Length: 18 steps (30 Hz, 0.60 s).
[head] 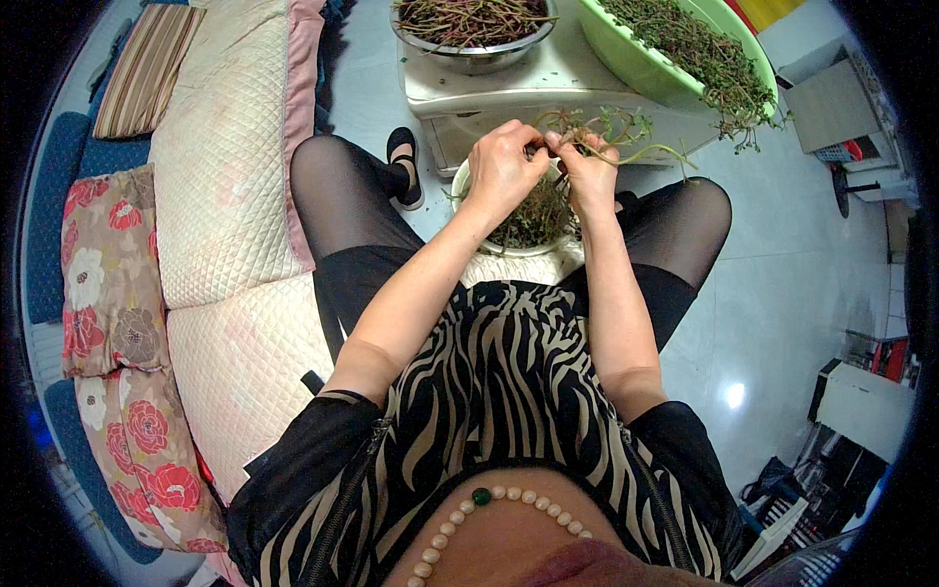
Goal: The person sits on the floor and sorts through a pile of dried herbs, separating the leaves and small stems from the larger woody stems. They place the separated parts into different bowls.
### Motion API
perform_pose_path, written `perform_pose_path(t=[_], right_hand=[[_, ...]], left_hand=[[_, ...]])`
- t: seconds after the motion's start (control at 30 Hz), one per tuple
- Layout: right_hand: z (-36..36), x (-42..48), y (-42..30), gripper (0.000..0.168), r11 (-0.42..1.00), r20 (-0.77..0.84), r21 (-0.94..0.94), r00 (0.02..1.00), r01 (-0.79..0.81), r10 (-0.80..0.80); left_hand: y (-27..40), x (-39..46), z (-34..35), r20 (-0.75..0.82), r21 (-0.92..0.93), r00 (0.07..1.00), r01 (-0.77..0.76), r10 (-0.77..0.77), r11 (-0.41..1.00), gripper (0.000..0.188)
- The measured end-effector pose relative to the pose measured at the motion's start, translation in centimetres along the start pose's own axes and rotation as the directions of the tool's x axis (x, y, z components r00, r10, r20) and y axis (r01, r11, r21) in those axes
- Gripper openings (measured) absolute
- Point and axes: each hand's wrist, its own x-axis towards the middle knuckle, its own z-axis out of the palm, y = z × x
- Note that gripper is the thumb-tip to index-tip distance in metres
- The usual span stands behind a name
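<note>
A small bunch of leafy green stems [623,128] is held between my two hands above a white bucket [522,251]. My left hand [506,165] pinches the stem ends with thumb and fingertips. Close beside it, my right hand [589,170] grips the same bunch, and a long pale stem sticks out to the right. Dark leafy trimmings [534,216] lie inside the bucket between my knees. On the low table ahead stands a steel bowl [473,51] full of reddish stems [477,18]. A green plastic basin [645,77], heaped with leafy plants [704,62], is at its right.
The low white table [513,92] has its near edge just beyond my hands. At the left runs a sofa with a quilted cover [220,161], a striped cushion [147,70] and floral cushions [114,271]. Tiled floor [763,293] lies at the right, with a white box [866,411] farther out.
</note>
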Motion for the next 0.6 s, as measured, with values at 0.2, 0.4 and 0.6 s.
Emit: perform_pose_path(t=[0.2, 0.4, 0.6], right_hand=[[-0.1, 0.2, 0.1, 0.031, 1.0, -0.03, -0.006, 0.999, -0.019, 0.019], [-0.2, -0.2, -1.4, 0.023, 0.986, 0.059, 0.151, 0.996, -0.077, 0.069], [-0.7, 0.0, -2.6, 0.012, 0.903, 0.167, 0.389, 0.978, -0.183, 0.127]], left_hand=[[-0.6, 0.3, 0.2, 0.032, -0.009, 0.998, -0.051, 0.051, 0.999, 0.012], [-1.6, 1.6, -0.5, 0.287, -0.423, 0.918, 0.378, -0.274, 0.823, 0.009], [0.8, 10.0, -6.5, -0.101, -0.351, 0.992, -0.107, 0.076, 0.93, 0.018]])
